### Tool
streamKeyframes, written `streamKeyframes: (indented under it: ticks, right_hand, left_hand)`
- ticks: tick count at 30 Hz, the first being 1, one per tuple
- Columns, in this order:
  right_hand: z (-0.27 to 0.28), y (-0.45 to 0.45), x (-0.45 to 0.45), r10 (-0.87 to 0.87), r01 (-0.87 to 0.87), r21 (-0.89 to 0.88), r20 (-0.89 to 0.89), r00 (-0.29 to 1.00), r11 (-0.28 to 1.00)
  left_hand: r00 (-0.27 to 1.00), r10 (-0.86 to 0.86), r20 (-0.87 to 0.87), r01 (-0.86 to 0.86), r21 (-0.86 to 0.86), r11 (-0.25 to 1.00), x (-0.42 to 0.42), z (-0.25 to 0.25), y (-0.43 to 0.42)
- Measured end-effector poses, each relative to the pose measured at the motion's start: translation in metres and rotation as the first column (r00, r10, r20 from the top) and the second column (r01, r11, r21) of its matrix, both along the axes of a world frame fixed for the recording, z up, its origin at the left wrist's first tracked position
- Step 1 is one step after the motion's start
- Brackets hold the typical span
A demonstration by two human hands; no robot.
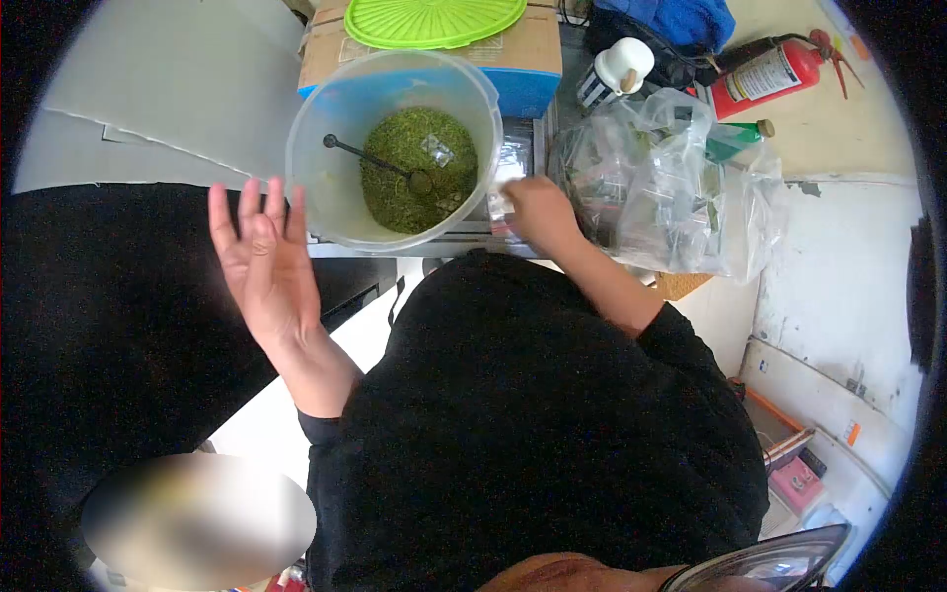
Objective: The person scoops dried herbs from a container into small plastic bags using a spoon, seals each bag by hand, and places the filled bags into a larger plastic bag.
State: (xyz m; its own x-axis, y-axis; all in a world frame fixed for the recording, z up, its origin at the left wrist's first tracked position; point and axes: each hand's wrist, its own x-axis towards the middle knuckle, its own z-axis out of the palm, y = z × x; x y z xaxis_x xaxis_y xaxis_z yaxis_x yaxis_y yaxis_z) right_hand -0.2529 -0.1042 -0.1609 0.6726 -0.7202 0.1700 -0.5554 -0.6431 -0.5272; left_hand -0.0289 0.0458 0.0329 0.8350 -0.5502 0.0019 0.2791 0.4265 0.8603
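My left hand [261, 266] is raised to the left of the bucket, palm up, its fingers spread and nothing in them. A translucent plastic bucket [330, 197] holds dried green herb [400, 138]. In the herb rests a dark long-handled scoop [365, 153], and a small clear packet [436, 150] lies on top. My right hand [541, 215] is at the bucket's right side, fingers curled over small clear plastic bags [500, 219] with red stripes. What its fingertips pinch, if anything, is hidden.
Behind the bucket, a lime-green lid [434, 20] lies on a cardboard box [326, 59]. To the right are a large clear bag [681, 187] of packets, a white-capped container [623, 67], a green bottle [735, 141] and a fire extinguisher [774, 74]. A grey panel [187, 89] stands left.
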Motion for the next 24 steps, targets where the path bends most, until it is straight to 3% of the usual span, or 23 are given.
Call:
streamKeyframes:
  ticks: [2, 3, 5, 7, 9, 10, 11, 13, 15, 17, 20, 23, 24]
  right_hand:
    - [-0.028, -0.001, -0.005, 0.082, -0.134, -0.081, -0.461, 0.883, 0.988]
    - [-0.037, -0.001, -0.006, 0.082, -0.146, -0.117, -0.432, 0.898, 0.982]
    - [-0.048, -0.001, -0.007, 0.084, -0.164, -0.185, -0.376, 0.923, 0.969]
    - [-0.028, 0.001, -0.004, 0.007, -0.025, -0.068, -0.249, 0.968, 0.997]
    - [0.013, 0.001, -0.002, -0.161, 0.167, 0.154, -0.05, 0.986, 0.974]
    - [0.028, -0.004, 0.0, -0.247, 0.23, 0.126, 0.143, 0.958, 0.965]
    - [0.057, -0.005, 0.003, -0.311, 0.265, 0.209, 0.237, 0.92, 0.941]
    - [0.127, 0.005, 0.008, -0.448, 0.302, 0.378, 0.4, 0.799, 0.875]
    - [0.166, 0.014, 0.014, -0.342, 0.164, 0.369, 0.491, 0.801, 0.915]
    - [0.184, 0.023, 0.025, -0.214, 0.025, 0.338, 0.536, 0.817, 0.941]
    - [0.202, 0.034, 0.046, -0.055, -0.128, 0.331, 0.493, 0.869, 0.935]
    - [0.207, 0.038, 0.064, -0.033, -0.057, 0.152, 0.529, 0.848, 0.987]
    - [0.208, 0.041, 0.068, -0.005, -0.098, 0.178, 0.504, 0.864, 0.979]
  left_hand:
    - [0.956, -0.254, -0.145, 0.222, -0.206, 0.953, 0.015, -0.008, 0.008]
    - [0.903, -0.385, -0.19, 0.314, -0.317, 0.895, 0.023, -0.013, 0.01]
    - [0.95, -0.301, -0.082, 0.279, -0.206, 0.938, 0.027, -0.014, 0.008]
    - [0.988, -0.144, 0.053, 0.145, -0.002, 0.989, 0.018, -0.007, 0.001]
    - [0.953, -0.284, 0.109, 0.291, -0.055, 0.955, 0.024, -0.015, 0.001]
    - [0.911, -0.387, 0.141, 0.4, -0.072, 0.914, 0.028, -0.019, 0.001]
    - [0.855, -0.486, 0.179, 0.506, -0.088, 0.858, 0.031, -0.022, -0.001]
    - [0.879, -0.357, 0.316, 0.257, 0.318, 0.913, 0.0, -0.004, -0.02]
    - [0.721, -0.551, 0.42, 0.429, 0.355, 0.831, -0.004, -0.012, -0.029]
    - [0.445, -0.641, 0.625, 0.382, 0.515, 0.767, -0.009, -0.008, -0.035]
    - [0.429, -0.701, 0.57, 0.392, 0.581, 0.713, -0.012, 0.0, -0.035]
    - [0.486, -0.693, 0.533, 0.397, 0.572, 0.718, 0.0, -0.002, -0.029]
    - [0.502, -0.682, 0.532, 0.399, 0.557, 0.728, 0.003, -0.006, -0.027]
